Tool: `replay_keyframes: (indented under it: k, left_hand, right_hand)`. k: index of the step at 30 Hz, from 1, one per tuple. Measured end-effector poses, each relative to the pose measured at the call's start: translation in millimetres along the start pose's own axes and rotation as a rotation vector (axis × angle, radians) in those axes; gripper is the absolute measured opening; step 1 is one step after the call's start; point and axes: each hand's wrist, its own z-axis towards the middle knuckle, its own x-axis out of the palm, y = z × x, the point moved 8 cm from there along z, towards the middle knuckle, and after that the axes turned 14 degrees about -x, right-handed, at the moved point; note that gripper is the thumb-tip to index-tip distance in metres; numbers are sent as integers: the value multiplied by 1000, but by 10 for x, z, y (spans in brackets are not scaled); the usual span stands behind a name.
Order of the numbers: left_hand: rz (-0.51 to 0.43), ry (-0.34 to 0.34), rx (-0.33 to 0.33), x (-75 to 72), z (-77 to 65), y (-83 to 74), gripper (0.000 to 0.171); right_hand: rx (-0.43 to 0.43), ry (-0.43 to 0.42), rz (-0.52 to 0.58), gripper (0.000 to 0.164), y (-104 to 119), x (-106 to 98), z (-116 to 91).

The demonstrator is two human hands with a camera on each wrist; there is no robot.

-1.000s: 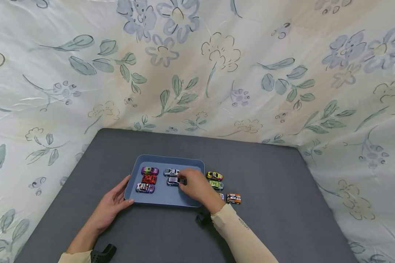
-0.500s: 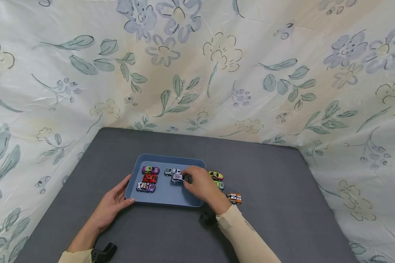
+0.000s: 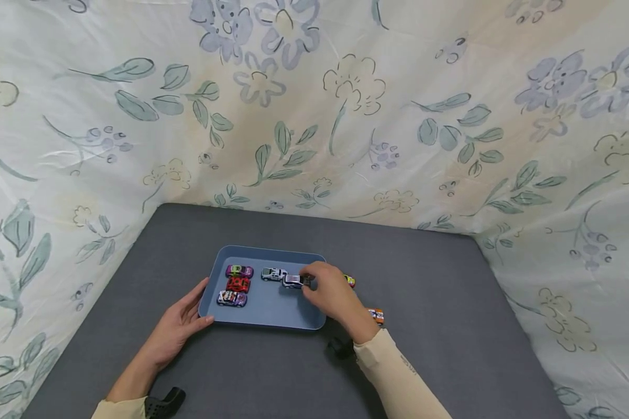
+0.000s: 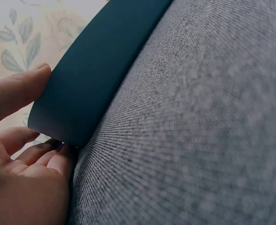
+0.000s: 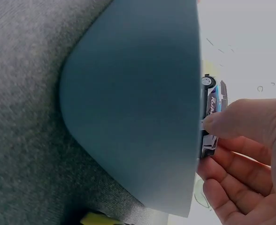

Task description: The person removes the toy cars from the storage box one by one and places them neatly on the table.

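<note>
In the head view, a person's left hand [image 3: 175, 329] holds the near left corner of a blue tray [image 3: 262, 317] on a grey desk [image 3: 424, 279], and the right hand [image 3: 331, 291] reaches over the tray's right side, its fingers gripping a black-and-white toy car [image 3: 292, 281]. The toy car's front end seems very close to a pale car [image 3: 274, 274]; whether they touch cannot be told, so a slow, level movement would best avoid a knock. A purple-and-green car [image 3: 239, 271], a red car [image 3: 238, 284] and a purple-and-white car [image 3: 232, 298] form a column at the tray's left; a yellow car [image 3: 350, 281] and an orange car [image 3: 375, 315] are partly visible outside it, on the right. In the left wrist view, thumb and fingers brace the tray's corner, a sensible anchor against sliding. In the right wrist view, the thumb and fingers pinch the toy car, which shows at the tray's rim; a light pinch and some clearance from that wall should help, though its wheels' contact with the tray floor is hidden.
</note>
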Motion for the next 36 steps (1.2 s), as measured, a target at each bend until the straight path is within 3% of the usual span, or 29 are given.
replay_keyframes:
  k: [12, 21, 28, 36]
  left_hand:
    - [-3, -3, 11, -32, 0, 10, 91]
    - [-12, 38, 34, 77, 28, 19, 90]
    - [-16, 11, 42, -6, 2, -18, 89]
    - [0, 10, 55, 11, -20, -58, 88]
  right_hand:
    - [24, -7, 6, 24, 1, -98, -47]
    - [27, -56, 1, 24, -100, -209, -202]
    - [4, -65, 16, 25, -90, -258, -172]
    - [47, -82, -9, 28, -153, -391, -249]
